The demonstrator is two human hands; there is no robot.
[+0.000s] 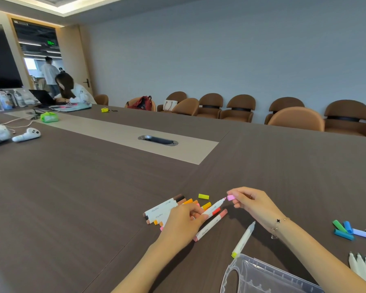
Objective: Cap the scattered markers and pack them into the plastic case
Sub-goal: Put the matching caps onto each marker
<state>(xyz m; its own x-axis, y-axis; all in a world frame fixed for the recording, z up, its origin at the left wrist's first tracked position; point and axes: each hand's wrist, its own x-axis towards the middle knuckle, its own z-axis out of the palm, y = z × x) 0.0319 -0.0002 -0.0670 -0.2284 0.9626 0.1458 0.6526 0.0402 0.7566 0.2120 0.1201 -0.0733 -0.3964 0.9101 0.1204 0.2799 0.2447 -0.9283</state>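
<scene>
Head view: my left hand (pixel 183 220) grips the pink marker (pixel 212 209), its long axis rising toward the bare tip. My right hand (pixel 255 205) pinches the pink cap (pixel 230 197) just beyond that tip, nearly aligned. Plastic case (pixel 262 278) lies nearer me.

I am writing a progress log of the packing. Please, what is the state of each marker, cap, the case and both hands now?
Pink marker: uncapped, gripped by left hand.
Pink cap: pinched by right hand, just off the tip.
Yellow-green marker: uncapped, lying alone.
Yellow cap: loose.
Marker pile: capped.
Plastic case: open.
</scene>
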